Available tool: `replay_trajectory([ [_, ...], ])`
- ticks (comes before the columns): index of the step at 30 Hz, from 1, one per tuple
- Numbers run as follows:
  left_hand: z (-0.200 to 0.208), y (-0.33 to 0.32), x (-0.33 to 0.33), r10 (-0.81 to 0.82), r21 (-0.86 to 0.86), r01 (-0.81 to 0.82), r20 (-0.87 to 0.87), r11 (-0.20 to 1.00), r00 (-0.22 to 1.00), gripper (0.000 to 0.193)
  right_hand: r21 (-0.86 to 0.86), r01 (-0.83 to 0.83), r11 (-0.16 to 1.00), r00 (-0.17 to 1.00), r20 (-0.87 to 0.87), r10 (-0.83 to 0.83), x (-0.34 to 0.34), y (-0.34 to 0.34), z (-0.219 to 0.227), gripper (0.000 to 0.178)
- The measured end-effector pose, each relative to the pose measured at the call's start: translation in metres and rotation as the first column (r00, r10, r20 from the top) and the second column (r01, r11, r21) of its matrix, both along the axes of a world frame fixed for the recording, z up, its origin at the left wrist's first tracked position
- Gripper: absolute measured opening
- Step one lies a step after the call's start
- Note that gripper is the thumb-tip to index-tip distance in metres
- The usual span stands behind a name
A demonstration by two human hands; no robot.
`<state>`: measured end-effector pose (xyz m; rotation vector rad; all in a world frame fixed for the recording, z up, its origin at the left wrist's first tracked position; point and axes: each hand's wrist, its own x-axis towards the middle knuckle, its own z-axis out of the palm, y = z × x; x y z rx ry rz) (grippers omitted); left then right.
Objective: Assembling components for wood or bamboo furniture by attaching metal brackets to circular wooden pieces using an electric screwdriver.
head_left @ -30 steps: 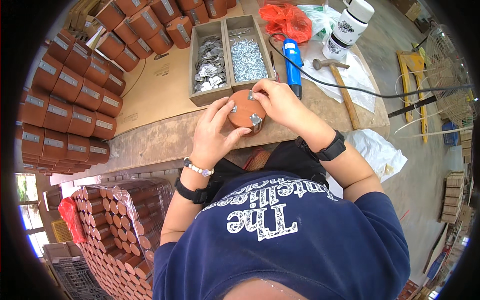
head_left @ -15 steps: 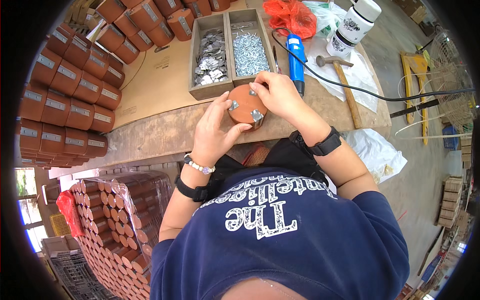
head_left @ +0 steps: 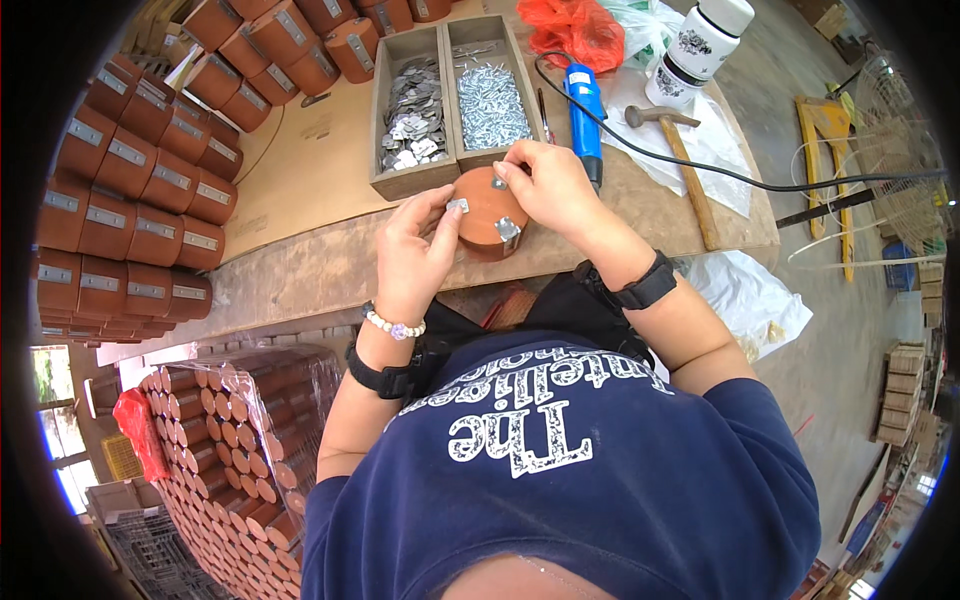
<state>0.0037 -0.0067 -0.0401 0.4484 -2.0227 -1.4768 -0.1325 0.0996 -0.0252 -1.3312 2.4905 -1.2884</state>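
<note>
A round reddish-brown wooden block [head_left: 489, 222] stands at the table's near edge, between my hands. A small shiny metal plate [head_left: 506, 229] lies on the near right of its top. My left hand [head_left: 415, 240] pinches another small metal plate [head_left: 458, 205] between thumb and fingers at the block's left rim. On the far right of the top, my right hand [head_left: 545, 182] has its thumb and fingertips closed at a third small metal plate [head_left: 498, 184]. Whether a screw is in those fingertips is too small to tell.
Beyond the block, a divided wooden box [head_left: 450, 100] holds grey metal plates [head_left: 412, 120] and silver screws [head_left: 492, 105]. At right lie a blue electric screwdriver [head_left: 585, 120] with a black cord, and a hammer [head_left: 685, 175]. Stacked brown blocks [head_left: 130, 210] stand left; white bottles [head_left: 700, 50] far right.
My left hand has let go of the block's side and now pinches the left plate, which has turned. My right hand stays at the far plate.
</note>
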Motion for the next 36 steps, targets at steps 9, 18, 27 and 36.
replay_trajectory([
  [9,0.01,0.004,-0.003,0.025,-0.138,-0.019,0.044,0.99,0.999,0.024,-0.053,0.003,0.999,0.999,-0.053,-0.006,0.001,0.0,-0.005,0.015],
  [18,0.014,0.02,-0.016,0.011,-0.707,0.115,0.171,0.698,0.985,0.063,0.22,-0.168,0.961,0.979,0.155,0.136,-0.068,0.006,0.018,0.015],
  [27,0.038,-0.012,0.023,-0.077,-0.71,0.292,0.319,0.641,0.944,0.064,0.889,0.051,0.455,0.994,-0.088,0.061,-0.07,-0.015,0.008,0.052],
  [36,0.005,0.011,0.014,0.123,-0.586,-0.026,0.126,0.81,0.984,0.066,0.822,0.097,0.561,0.992,-0.125,0.012,-0.092,-0.016,0.001,0.037],
])
